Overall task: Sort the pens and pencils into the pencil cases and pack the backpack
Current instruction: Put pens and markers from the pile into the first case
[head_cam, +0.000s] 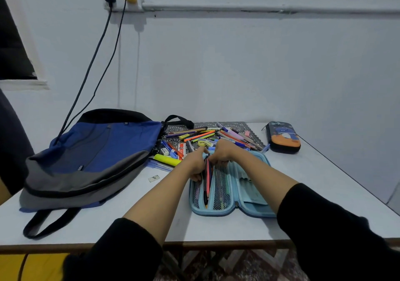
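Both my hands meet at the far end of the light blue hard-shell pencil case (249, 210), which lies opened flat on the white table (324, 183) in front of me. My left hand (194, 161) has its fingers curled round a bundle of pencils (207, 179) standing in the case's left half. My right hand (223, 154) is bent over just beside it, its fingers clenched on what looks like the top edge of the mesh flap (220, 194), though that grip is partly hidden.

By my reckoning the sorting is under way but far from over. This case holds only that one bundle and a few pieces behind the mesh. Just beyond the case a large heap of loose pens and pencils (205, 137) waits on a dark patterned mat (238, 127), and a yellow highlighter (166, 159) lies to the case's far left. Far right of the case, well apart, a dark pencil case with an orange and blue cartoon (283, 137) sits zipped and untouched. Left of the case the blue and grey backpack (93, 153) lies flat; nothing looks packed into it yet.
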